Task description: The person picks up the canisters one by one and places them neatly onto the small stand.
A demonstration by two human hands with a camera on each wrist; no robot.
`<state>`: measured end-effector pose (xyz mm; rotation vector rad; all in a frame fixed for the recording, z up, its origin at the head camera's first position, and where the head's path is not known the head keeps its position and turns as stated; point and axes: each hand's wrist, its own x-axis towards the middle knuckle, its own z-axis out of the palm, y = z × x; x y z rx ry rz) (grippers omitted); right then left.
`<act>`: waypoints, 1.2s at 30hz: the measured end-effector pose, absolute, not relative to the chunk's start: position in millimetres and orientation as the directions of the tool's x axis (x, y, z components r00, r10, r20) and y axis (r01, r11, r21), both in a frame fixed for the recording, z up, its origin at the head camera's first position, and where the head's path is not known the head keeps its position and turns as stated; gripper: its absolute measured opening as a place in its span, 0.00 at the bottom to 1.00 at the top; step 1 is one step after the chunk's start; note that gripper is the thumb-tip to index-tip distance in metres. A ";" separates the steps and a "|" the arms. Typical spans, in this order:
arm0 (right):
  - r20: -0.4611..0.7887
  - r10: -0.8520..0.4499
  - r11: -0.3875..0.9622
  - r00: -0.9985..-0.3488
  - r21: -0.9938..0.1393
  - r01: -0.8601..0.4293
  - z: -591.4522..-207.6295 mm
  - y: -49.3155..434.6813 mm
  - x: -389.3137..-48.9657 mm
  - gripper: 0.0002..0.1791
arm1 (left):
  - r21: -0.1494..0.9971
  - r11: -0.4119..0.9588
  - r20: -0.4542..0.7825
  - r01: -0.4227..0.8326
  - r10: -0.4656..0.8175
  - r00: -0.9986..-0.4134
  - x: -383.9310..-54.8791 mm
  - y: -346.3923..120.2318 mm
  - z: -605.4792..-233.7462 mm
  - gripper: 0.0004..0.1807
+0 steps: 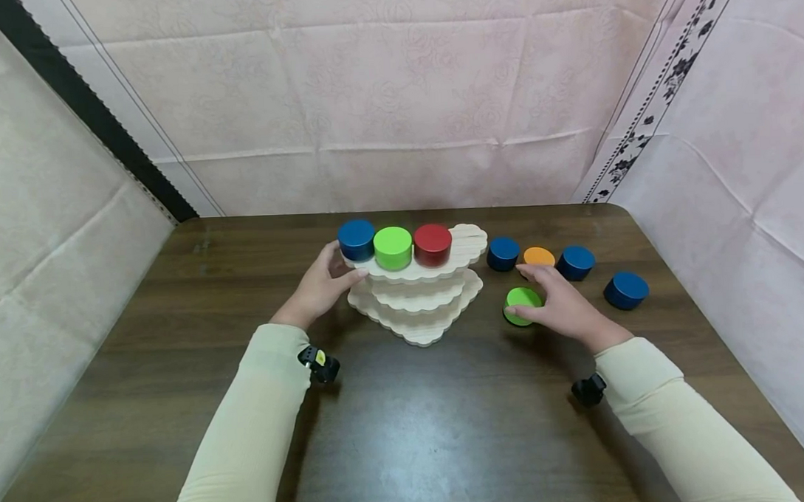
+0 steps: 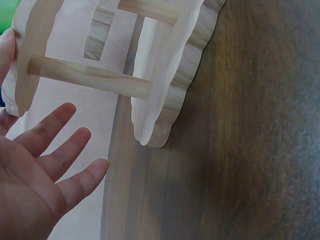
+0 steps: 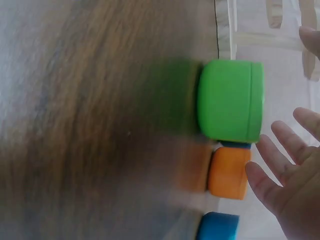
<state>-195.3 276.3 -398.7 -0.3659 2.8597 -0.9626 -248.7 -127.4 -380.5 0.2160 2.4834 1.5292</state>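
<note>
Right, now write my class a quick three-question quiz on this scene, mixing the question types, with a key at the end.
1. On the wooden stand, which colour sits between the blue cylinder and the red cylinder?
A) orange
B) green
C) white

2. True or false: the cylinder nearest the right hand's thumb is red.

3. How many blue cylinders stand directly on the table?

Key:
1. B
2. False; a green cylinder is nearest.
3. Three
</note>
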 end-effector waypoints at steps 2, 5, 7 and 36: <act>-0.030 -0.266 0.749 -0.964 -0.635 -0.187 -399.8 278.5 -196.1 0.48 | 0.896 0.444 -0.118 -0.001 0.237 -0.964 -250.2 -127.4 -381.1 0.43; -0.053 -0.272 0.734 -0.961 -0.657 -0.172 -399.5 279.7 -195.9 0.46 | 0.897 0.442 -0.128 -0.010 0.239 -0.963 -251.0 -127.5 -380.8 0.43; -0.065 -0.276 0.728 -0.959 -0.666 -0.164 -399.9 279.9 -195.5 0.46 | 0.896 0.443 -0.124 -0.006 0.238 -0.963 -251.3 -127.5 -381.3 0.43; -0.149 -0.307 0.765 -0.940 -0.626 -0.151 -419.3 289.6 -207.2 0.40 | 0.893 0.450 -0.104 0.012 0.232 -0.967 -248.5 -127.0 -380.1 0.43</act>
